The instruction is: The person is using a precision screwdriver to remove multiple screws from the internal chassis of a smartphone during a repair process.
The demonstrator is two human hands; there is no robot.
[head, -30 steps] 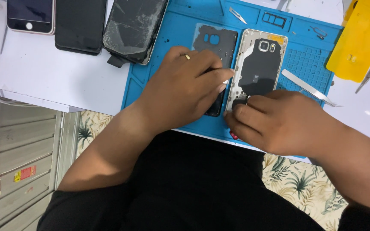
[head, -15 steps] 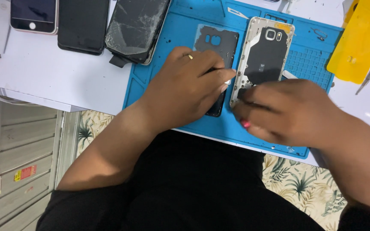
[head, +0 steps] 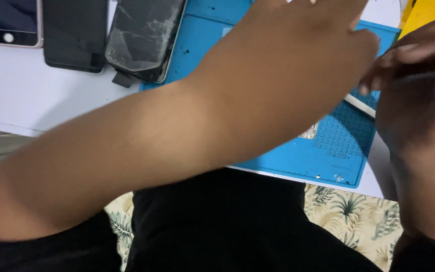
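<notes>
Three phones lay at top left on the white table [head: 36,106]: a pale-framed phone [head: 8,22], a black phone [head: 74,35], a cracked phone [head: 144,38] overlapping the blue mat [head: 298,161]. Left hand [head: 308,45] stretched flat across the mat, fingers open, hiding the opened handset. Right hand [head: 419,80] pinched a thin tool [head: 361,105], blurred.

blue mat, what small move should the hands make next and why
Probably draw the left hand back toward the body. Its forearm lies across the blue mat and hides whatever sits beneath, while the right hand pinches a thin tool at the mat's right edge; clearing the view seems needed first.
</notes>
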